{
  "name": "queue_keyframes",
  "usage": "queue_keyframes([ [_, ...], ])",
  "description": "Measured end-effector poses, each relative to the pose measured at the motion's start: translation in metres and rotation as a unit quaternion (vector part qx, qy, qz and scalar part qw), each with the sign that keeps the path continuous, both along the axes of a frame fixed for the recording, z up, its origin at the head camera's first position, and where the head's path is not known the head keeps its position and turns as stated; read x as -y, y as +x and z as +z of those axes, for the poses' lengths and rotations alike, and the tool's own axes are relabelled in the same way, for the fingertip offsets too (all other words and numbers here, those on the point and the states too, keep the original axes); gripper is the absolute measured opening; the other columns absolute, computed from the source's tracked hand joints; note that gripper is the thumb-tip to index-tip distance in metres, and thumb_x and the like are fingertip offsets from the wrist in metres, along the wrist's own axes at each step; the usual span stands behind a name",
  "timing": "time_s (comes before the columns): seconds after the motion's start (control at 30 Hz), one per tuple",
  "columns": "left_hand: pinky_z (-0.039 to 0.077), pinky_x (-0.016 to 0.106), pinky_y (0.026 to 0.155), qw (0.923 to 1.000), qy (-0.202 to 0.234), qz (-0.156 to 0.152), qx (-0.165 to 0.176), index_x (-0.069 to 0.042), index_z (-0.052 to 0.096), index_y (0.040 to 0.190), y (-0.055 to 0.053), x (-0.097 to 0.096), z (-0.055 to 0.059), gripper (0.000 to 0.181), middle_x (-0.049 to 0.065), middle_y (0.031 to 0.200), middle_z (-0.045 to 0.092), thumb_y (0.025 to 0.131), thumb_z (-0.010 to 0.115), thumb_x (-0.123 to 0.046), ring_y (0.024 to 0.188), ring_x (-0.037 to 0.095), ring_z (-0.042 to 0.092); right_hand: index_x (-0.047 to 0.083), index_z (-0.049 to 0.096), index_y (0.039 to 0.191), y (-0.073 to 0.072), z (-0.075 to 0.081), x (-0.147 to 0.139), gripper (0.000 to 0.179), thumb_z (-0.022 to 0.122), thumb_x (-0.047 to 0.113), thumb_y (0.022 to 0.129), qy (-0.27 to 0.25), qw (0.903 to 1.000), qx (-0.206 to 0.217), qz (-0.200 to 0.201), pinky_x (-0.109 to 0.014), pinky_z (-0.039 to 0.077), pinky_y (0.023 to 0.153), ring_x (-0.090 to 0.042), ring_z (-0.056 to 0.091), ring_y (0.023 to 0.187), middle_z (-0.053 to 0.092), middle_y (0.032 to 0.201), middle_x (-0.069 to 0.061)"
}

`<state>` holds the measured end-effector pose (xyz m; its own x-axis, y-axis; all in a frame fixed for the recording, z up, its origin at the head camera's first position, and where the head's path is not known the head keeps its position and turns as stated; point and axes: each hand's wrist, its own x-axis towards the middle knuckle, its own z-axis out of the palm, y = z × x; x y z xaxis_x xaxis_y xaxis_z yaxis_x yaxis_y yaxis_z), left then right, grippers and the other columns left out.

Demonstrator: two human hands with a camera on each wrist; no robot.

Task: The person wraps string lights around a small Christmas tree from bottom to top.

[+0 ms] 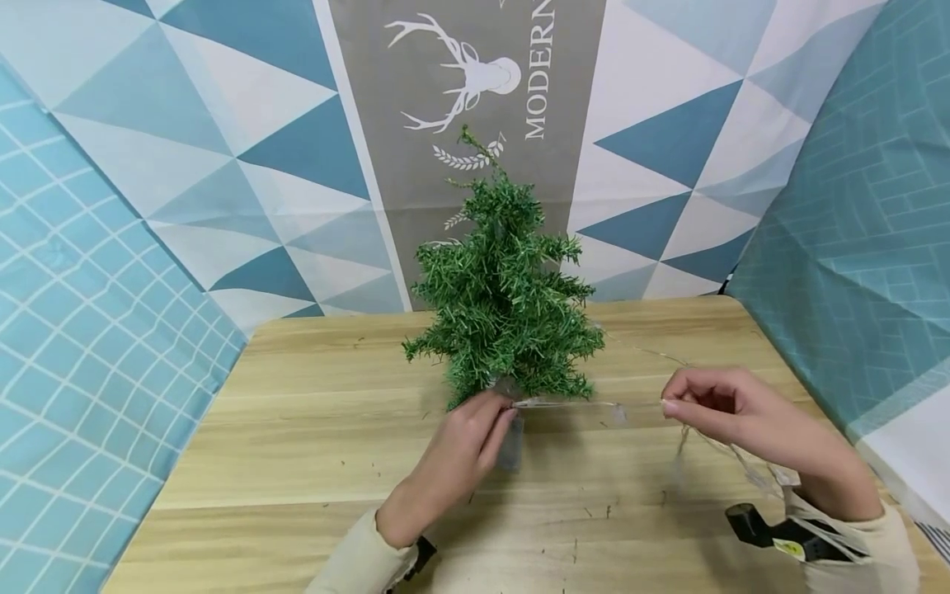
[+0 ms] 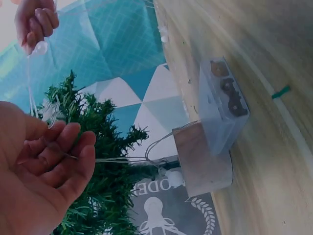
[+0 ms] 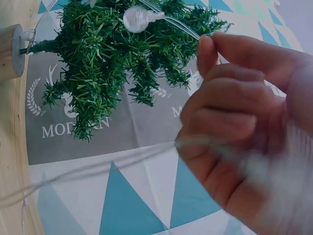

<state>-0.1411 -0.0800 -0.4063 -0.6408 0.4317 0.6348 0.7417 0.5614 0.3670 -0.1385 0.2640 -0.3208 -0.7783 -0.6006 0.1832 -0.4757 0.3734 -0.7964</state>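
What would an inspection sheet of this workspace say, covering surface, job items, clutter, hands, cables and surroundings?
Surface: wood-grain table.
Job items: green artificial tree standing on a round wooden base; translucent box by the base; light string with clear bulbs.
Clutter: small scraps scattered about, including a green scrap.
Hands: left hand pinches the light string in front of the tree; right hand pinches it farther right.
Cables: nothing seen besides the light string's thin wire, with loose lengths below the right hand.
Surroundings: backdrop with a deer head and "MODERN"; blue tile-patterned covering at the picture's left.
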Motion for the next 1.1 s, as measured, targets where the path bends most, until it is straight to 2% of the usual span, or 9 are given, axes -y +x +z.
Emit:
queue_keyframes([
  [0.27,0.052,0.016,0.063,0.9989,0.035,0.032,-0.005,-0.005,0.064,0.099,0.002,-0.001,0.001,0.010,0.002,0.086,0.068,0.102,0.054,-0.009,0.070,0.008,0.061,0.009,0.063,0.101,-0.001,-0.001,0.007,0.018,0.053,-0.007,0.098,-0.073,0.9936,-0.055,-0.066,-0.033,0.039,0.044,-0.018,0.049,0.054,0.051,0.067,-0.003],
  [0.43,0.044,0.014,0.053,0.9963,0.063,0.058,-0.004,-0.006,0.062,0.100,0.003,0.000,0.001,0.010,-0.001,0.080,0.062,0.103,0.053,-0.008,0.061,0.005,0.052,0.008,0.063,0.102,-0.006,-0.008,0.019,0.016,0.056,-0.005,0.098,-0.088,0.9862,-0.093,-0.105,-0.032,0.040,0.046,-0.016,0.051,0.056,0.054,0.069,-0.003],
  [0.53,0.042,0.014,0.049,0.9951,0.054,0.081,-0.016,-0.005,0.062,0.100,0.003,-0.002,-0.002,0.007,-0.001,0.075,0.061,0.102,0.055,-0.008,0.057,0.006,0.050,0.011,0.064,0.101,-0.008,-0.010,0.022,0.014,0.058,-0.001,0.098,-0.070,0.9836,-0.107,-0.127,-0.030,0.041,0.047,-0.015,0.051,0.055,0.054,0.068,-0.001],
  [0.6,0.045,0.017,0.047,0.9934,0.026,0.103,-0.043,-0.004,0.062,0.100,0.002,-0.004,-0.004,0.005,0.001,0.073,0.062,0.099,0.058,-0.006,0.056,0.009,0.054,0.014,0.065,0.098,-0.009,-0.012,0.021,0.014,0.060,0.001,0.098,-0.052,0.9824,-0.115,-0.138,-0.029,0.042,0.049,-0.014,0.052,0.058,0.056,0.070,0.000],
  [0.67,0.048,0.022,0.046,0.9886,-0.008,0.131,-0.075,-0.003,0.063,0.098,0.001,-0.006,-0.005,0.003,0.002,0.072,0.064,0.097,0.061,-0.006,0.055,0.013,0.058,0.016,0.066,0.096,-0.012,-0.013,0.019,0.015,0.062,0.002,0.097,-0.040,0.9829,-0.118,-0.136,-0.027,0.043,0.055,-0.013,0.053,0.064,0.058,0.073,0.001],
  [0.77,0.050,0.030,0.045,0.9778,-0.050,0.168,-0.116,-0.004,0.064,0.095,-0.001,-0.007,-0.007,0.004,0.004,0.072,0.066,0.094,0.065,-0.007,0.055,0.017,0.061,0.015,0.067,0.094,-0.017,-0.016,0.013,0.016,0.064,0.000,0.095,-0.035,0.9867,-0.112,-0.112,-0.026,0.043,0.064,-0.012,0.054,0.072,0.060,0.078,0.001],
  [0.9,0.043,0.027,0.040,0.9730,-0.051,0.190,-0.121,-0.006,0.064,0.090,-0.003,-0.008,-0.007,0.006,0.002,0.066,0.062,0.093,0.067,-0.010,0.049,0.016,0.056,0.013,0.066,0.097,-0.025,-0.018,0.003,0.013,0.064,0.000,0.095,-0.026,0.9924,-0.085,-0.085,-0.028,0.044,0.063,-0.015,0.054,0.072,0.059,0.080,-0.001],
  [1.0,0.037,0.024,0.037,0.9731,-0.040,0.193,-0.119,-0.008,0.064,0.088,-0.004,-0.009,-0.007,0.007,-0.001,0.062,0.059,0.093,0.067,-0.011,0.046,0.013,0.052,0.012,0.067,0.099,-0.034,-0.017,-0.003,0.009,0.065,0.004,0.096,0.000,0.9906,-0.086,-0.107,-0.027,0.045,0.059,-0.016,0.055,0.069,0.061,0.082,-0.001],
  [1.1,0.034,0.019,0.036,0.9721,-0.039,0.198,-0.119,-0.007,0.067,0.089,-0.005,-0.011,-0.007,0.006,0.000,0.064,0.063,0.094,0.066,-0.011,0.046,0.012,0.054,0.011,0.069,0.097,-0.043,-0.015,-0.008,0.004,0.067,0.009,0.095,0.029,0.9811,-0.121,-0.148,-0.024,0.046,0.057,-0.015,0.057,0.067,0.064,0.081,0.000],
])
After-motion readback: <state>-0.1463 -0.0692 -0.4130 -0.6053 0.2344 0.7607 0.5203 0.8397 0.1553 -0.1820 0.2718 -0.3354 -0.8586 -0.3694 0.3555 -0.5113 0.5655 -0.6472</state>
